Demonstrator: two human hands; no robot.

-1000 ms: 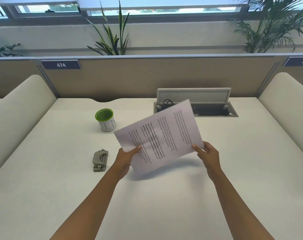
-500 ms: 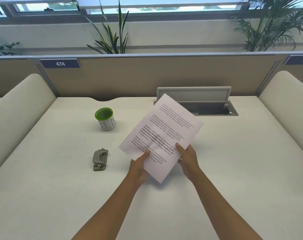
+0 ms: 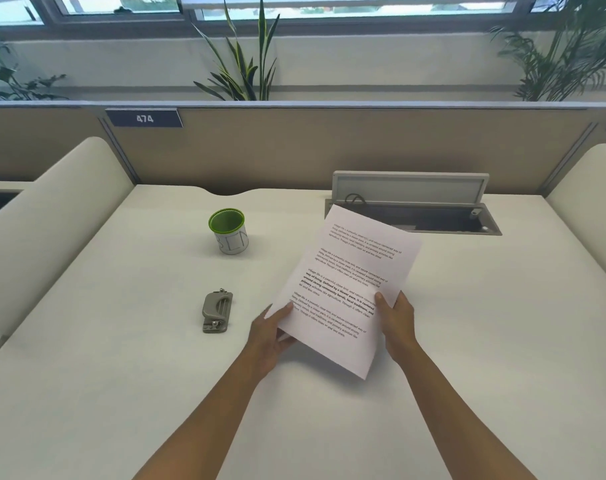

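Centre frame, above desk (image 3: 467,341) | printed sheet (image 3: 346,289) tilted | left hand (image 3: 268,336) and right hand (image 3: 396,318) fingers pinching its lower edges

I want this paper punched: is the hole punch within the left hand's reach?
Likely yes, once it lets go: left hand grips the paper, but only bare desk separates it from the hole punch.

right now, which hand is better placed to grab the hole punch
Likely left: the left hand grips the paper on the side where the hole punch lies, while the right hand grips its far edge.
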